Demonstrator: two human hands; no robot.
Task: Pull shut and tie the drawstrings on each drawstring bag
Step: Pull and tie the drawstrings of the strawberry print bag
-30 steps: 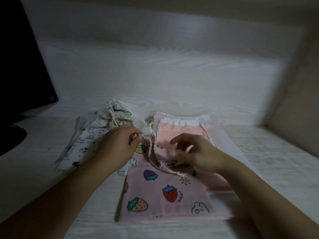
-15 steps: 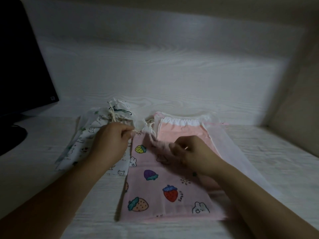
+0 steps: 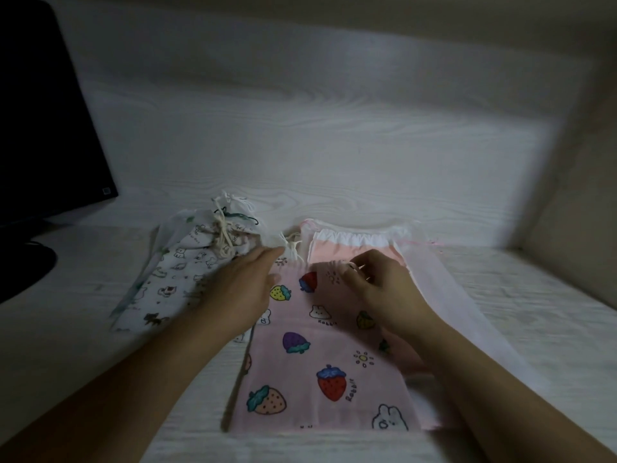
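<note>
Two hands at strawberry bag [image 3: 320,355] mouth | left hand [image 3: 243,292] spread flat at 10 o'clock, judged to pin fabric | right hand [image 3: 384,289] fingers curled at 1 o'clock, pinch on drawstring [image 3: 292,245] not discernible | tied white bag [image 3: 177,272] set aside at 9 o'clock

Flat on the tabletop [image 3: 534,312]: strawberry bag [image 3: 320,369] in front, overlapping plain bag [image 3: 360,248] behind it; tied animal-print bag [image 3: 177,275] to the left; monitor [image 3: 43,128] far left, behind.
</note>
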